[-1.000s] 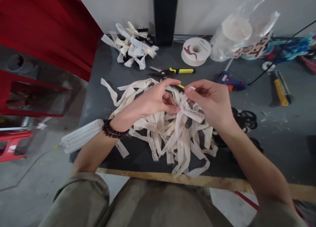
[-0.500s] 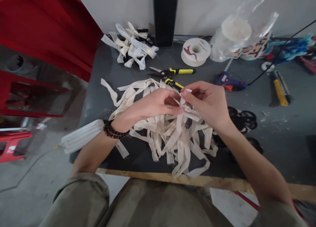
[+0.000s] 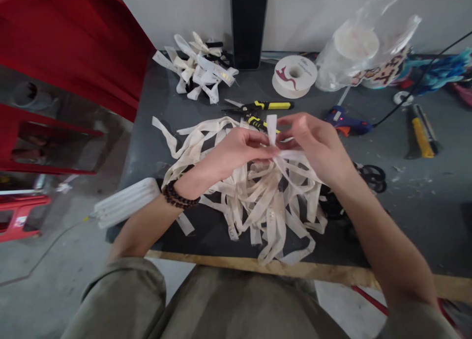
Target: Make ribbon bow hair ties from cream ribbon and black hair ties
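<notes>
The white ribbon (image 3: 272, 128) is between the two hands, above the pile of ribbons (image 3: 277, 226) on the table (image 3: 416, 216). The left hand (image 3: 238, 152) pinches it, thumb against fingers. One short end stands with its long axis pointing far; another strip runs right, toward the right hand (image 3: 317, 140), whose fingers are curled just beside that end; whether they grip anything, I cannot tell. The left hand is nearer the crossing, touching it.

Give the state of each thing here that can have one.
Ribbon: held, one end up
Left hand: pinching ribbon
Right hand: at ribbon, grip unclear
Ribbon pile: tangled
Snips: open
Glue gun: red light lit
Spool: lying flat
Knife: blade position unclear
Plastic bag: crumpled
</notes>
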Demonstrator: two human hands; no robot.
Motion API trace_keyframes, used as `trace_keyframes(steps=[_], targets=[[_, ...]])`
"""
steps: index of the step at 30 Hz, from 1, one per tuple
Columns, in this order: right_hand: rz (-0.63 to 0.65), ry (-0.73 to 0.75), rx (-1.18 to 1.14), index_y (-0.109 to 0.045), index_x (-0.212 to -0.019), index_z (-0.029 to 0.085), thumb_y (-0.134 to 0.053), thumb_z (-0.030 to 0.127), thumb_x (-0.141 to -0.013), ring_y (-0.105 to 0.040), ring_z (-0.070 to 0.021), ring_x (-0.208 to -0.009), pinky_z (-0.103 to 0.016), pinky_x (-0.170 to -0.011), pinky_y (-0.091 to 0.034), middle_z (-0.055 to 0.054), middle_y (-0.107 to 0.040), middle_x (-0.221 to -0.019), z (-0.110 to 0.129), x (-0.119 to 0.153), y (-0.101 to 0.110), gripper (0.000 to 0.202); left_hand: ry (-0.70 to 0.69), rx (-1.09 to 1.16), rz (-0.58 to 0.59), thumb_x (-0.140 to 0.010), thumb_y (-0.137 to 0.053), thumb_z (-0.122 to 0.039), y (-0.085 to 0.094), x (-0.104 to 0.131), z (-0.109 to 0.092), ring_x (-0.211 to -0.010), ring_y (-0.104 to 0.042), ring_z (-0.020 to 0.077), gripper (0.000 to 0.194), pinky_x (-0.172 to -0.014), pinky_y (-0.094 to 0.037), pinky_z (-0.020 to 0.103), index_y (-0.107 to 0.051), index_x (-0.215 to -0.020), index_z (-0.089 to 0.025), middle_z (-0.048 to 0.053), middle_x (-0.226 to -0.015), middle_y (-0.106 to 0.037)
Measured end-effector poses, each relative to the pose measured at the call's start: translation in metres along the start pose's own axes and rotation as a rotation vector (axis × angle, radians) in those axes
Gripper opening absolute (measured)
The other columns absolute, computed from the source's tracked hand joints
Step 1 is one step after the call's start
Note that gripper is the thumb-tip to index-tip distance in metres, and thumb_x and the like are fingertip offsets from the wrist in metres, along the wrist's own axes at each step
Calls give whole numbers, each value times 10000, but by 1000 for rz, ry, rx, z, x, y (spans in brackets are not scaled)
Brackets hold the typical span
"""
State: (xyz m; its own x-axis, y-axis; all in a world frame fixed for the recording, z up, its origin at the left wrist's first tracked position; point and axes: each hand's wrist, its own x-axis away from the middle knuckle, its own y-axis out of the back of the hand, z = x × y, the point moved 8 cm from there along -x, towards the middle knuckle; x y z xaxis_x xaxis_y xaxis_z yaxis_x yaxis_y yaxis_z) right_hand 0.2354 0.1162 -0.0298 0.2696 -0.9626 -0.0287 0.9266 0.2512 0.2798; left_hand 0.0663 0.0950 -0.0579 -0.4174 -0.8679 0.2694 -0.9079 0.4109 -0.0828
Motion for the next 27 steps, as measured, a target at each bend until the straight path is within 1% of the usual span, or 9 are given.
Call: trace_keyframes(steps=[2, 4, 7, 10, 14, 20, 22, 24, 27], targets=[[33, -35, 52, -822, -967, 256, -655, 743, -1008, -763, -206, -683, -336, -605, -596, -47, -805, -793, -3, -2, 7, 516, -22, 103, -99, -846, -938, -412, 7, -1, 0, -876, -778, 173, 258, -861, -654, 297, -874, -1009, -222, 62, -1023, -825], [8, -27, 78, -824, -939, 256, -777, 626, -981, -735, -195, -636, -334, -580, -579, -34, -793, -757, -3, -3, 15, 375, -33, 151, -147, -852, -940, -448, 9, -2, 0, -883, -783, 165, 314, -862, -663, 284, -873, -1067, -229, 68, -1061, -831], [-71, 34, 35, -824, -966, 263, -869, 394, -945, -729, -181, -650, -333, -600, -589, -16, -797, -789, 0, -3, 21, 140, -42, 167, -159, -872, -915, -530, 7, -2, 0, -889, -785, 164, 367, -862, -665, 278, -859, -1051, -215, 73, -1027, -830], [-90, 49, -13, -824, -969, 250, -861, 308, -941, -735, -175, -664, -331, -608, -587, -9, -790, -783, 2, -2, 16, 74, -79, 152, -194, -831, -952, -519, 6, -1, -2, -893, -781, 163, 419, -854, -658, 270, -847, -1093, -210, 58, -975, -829], [-57, 67, -23, -834, -982, 246, -854, 313, -945, -739, -171, -679, -341, -634, -596, -4, -801, -802, 7, -2, 12, 79, -100, 145, -234, -786, -989, -471, 5, 0, -1, -817, -763, 146, 378, -769, -638, 251, -870, -1027, -206, 42, -908, -830], [-107, 138, 89, -824, -955, 281, -841, 329, -951, -741, -199, -720, -385, -683, -614, -20, -821, -860, 26, -1, 31, 50, -168, 135, -266, -807, -977, -447, 4, 4, -6, -743, -762, 162, 285, -704, -643, 282, -870, -907, -202, 46, -879, -824], [-65, 157, 225, -834, -986, 290, -814, 348, -971, -751, -206, -763, -393, -730, -614, -27, -840, -917, 33, 0, 31, 63, -176, 93, -238, -811, -974, -452, 5, 5, -9, -736, -751, 169, 286, -687, -632, 288, -870, -917, -208, 47, -866, -815], [-39, 201, 337, -849, -1043, 279, -792, 399, -986, -771, -209, -827, -389, -778, -614, -26, -859, -986, 41, 2, 28, 145, -159, 29, -177, -805, -980, -451, 5, 5, -9, -735, -738, 172, 297, -660, -602, 279, -864, -948, -218, 42, -849, -802], [-48, 221, 322, -859, -1112, 260, -734, 491, -1028, -799, -222, -924, -371, -768, -603, -39, -875, -1068, 44, 3, 23, 276, -86, -118, -44, -819, -967, -467, 0, 5, -6, -681, -704, 171, 306, -591, -520, 273, -838, -928, -212, 41, -796, -778]])
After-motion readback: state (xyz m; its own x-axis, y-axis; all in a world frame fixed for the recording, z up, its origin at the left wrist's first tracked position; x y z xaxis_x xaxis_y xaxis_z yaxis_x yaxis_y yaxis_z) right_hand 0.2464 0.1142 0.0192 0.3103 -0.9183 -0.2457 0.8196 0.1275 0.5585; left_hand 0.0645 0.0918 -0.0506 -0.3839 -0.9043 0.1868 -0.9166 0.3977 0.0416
